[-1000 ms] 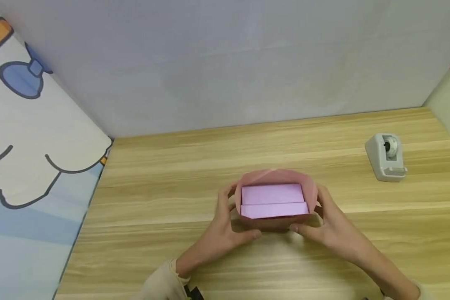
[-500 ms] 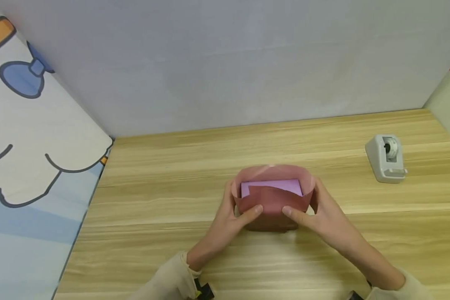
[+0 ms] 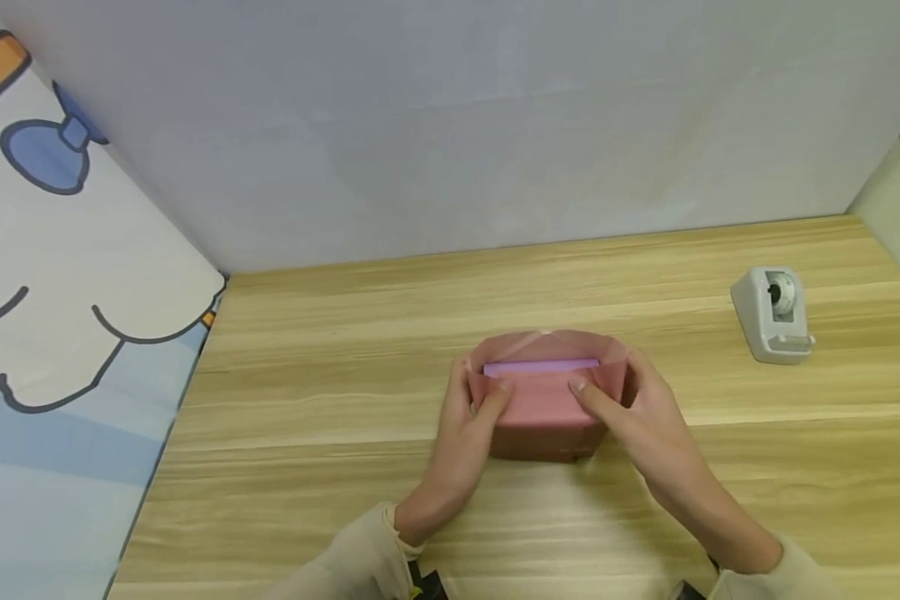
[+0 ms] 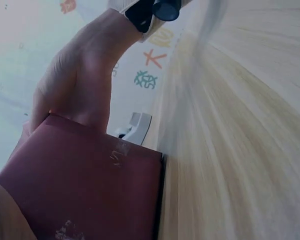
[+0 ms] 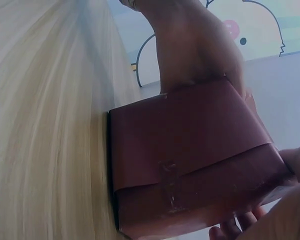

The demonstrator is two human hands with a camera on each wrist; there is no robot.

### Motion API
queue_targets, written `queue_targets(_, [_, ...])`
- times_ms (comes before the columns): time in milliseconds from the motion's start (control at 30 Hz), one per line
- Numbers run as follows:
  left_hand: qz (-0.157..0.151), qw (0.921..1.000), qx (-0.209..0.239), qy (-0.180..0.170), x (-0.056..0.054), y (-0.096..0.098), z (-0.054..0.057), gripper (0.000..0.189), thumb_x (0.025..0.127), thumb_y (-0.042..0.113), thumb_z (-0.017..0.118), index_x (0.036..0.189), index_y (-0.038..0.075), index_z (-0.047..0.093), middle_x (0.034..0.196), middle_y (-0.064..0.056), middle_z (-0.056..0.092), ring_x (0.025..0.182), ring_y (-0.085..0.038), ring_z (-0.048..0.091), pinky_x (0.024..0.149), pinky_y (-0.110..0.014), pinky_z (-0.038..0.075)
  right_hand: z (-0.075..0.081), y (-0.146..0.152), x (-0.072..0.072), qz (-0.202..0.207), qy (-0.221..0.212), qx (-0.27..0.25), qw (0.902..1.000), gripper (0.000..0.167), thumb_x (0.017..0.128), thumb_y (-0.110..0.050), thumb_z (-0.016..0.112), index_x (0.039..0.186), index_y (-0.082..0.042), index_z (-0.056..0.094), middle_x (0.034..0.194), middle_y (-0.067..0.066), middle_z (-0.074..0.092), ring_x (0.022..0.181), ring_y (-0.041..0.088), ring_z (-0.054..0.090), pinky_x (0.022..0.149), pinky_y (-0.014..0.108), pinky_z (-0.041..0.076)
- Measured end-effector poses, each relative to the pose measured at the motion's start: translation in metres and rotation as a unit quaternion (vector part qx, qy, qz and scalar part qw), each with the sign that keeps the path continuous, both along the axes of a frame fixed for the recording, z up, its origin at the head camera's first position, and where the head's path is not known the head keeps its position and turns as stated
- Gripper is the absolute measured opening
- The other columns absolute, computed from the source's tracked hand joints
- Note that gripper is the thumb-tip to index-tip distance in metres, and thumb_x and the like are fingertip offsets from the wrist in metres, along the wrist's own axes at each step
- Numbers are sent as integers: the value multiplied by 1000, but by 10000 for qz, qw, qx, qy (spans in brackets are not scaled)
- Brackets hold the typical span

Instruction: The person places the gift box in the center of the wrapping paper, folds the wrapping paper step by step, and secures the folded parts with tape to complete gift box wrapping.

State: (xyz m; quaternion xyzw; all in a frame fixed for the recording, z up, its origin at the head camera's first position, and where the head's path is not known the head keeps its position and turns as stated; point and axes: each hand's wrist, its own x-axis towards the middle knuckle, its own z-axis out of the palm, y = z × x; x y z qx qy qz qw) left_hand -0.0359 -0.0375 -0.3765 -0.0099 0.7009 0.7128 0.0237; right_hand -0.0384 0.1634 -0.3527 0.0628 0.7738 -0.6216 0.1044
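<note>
A lilac box stands on the table inside a sleeve of pink wrapping paper. The near paper flap lies folded over most of its top, while the far edge stands up behind. At the left end my left hand grips the wrapped box, thumb pressing the flap. My right hand holds the opposite end the same way, its thumb also on the flap; its fingertips show along the box's far side in the right wrist view. An overlapping paper seam with clear tape runs along the near side.
A grey tape dispenser with a roll in it stands at the right of the wooden table. A pale wall closes off the back, and a cartoon-printed panel lines the left side.
Both thumbs have moved from the near side up onto the top, folding the near paper flap away from me over the lilac box. Only a thin lilac strip shows now.
</note>
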Motion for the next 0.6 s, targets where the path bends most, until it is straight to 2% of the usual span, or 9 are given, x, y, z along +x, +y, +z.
queue_targets(100, [218, 9997, -81, -58, -2, 2, 1, 23, 104, 11, 57, 94, 8, 37, 90, -1, 34, 89, -13, 40, 79, -25, 32, 0, -4, -2, -258, -20, 173, 9995, 33, 100, -30, 71, 108, -8, 47, 109, 3, 53, 100, 11, 52, 80, 20, 48])
queue_targets(167, [317, 9994, -59, -123, -2, 4, 2, 24, 104, 10, 56, 91, 10, 36, 88, -1, 34, 87, -13, 40, 78, -25, 33, 0, -6, -4, -423, 41, 144, 9990, 34, 99, -25, 71, 97, -8, 42, 98, 2, 47, 94, 12, 49, 75, 23, 45])
queue_targets(267, [424, 9989, 12, -199, -3, 6, 4, 24, 104, 10, 56, 90, 11, 36, 88, -1, 34, 88, -13, 40, 77, -25, 33, -1, -9, -4, -537, 161, 105, 9984, 33, 99, -22, 70, 93, -9, 41, 90, 1, 43, 88, 13, 47, 70, 25, 43])
queue_targets(367, [480, 9986, 23, -222, -4, 7, 5, 22, 104, 10, 56, 93, 7, 37, 90, -3, 36, 91, -16, 42, 80, -27, 34, -1, -10, -4, -572, 276, 7, 9980, 34, 99, -21, 70, 90, -9, 39, 86, 0, 40, 85, 13, 47, 69, 26, 42])
queue_targets(433, [470, 9985, -162, -232, -3, 7, 6, 13, 105, 13, 57, 106, 6, 46, 101, -3, 49, 102, -16, 48, 90, -29, 40, -1, -11, -4, -579, 322, -31, 9978, 34, 99, -21, 70, 90, -10, 39, 86, 0, 40, 85, 13, 47, 68, 26, 42])
queue_targets(467, [470, 9981, -360, -160, -2, 6, 6, 17, 105, 16, 58, 116, 7, 49, 111, -5, 55, 110, -17, 51, 97, -32, 42, -1, -11, -4, -578, 347, -53, 9977, 34, 99, -21, 70, 90, -9, 39, 86, 0, 41, 84, 14, 47, 68, 26, 42])
queue_targets(533, [503, 9952, -829, 164, 3, 2, 7, 40, 103, 21, 62, 138, 10, 47, 136, -7, 56, 130, -20, 51, 113, -43, 40, -1, -11, -3, -572, 370, -68, 9976, 34, 99, -20, 70, 90, -9, 39, 86, 0, 41, 85, 14, 47, 69, 27, 42])
queue_targets(600, [587, 9828, -1538, 839, 9, -2, 8, 64, 99, 25, 66, 154, 11, 36, 156, -9, 46, 144, -23, 42, 122, -51, 31, -1, -12, -3, -562, 391, -45, 9976, 34, 99, -20, 70, 89, -9, 39, 87, 0, 41, 86, 14, 47, 70, 27, 41])
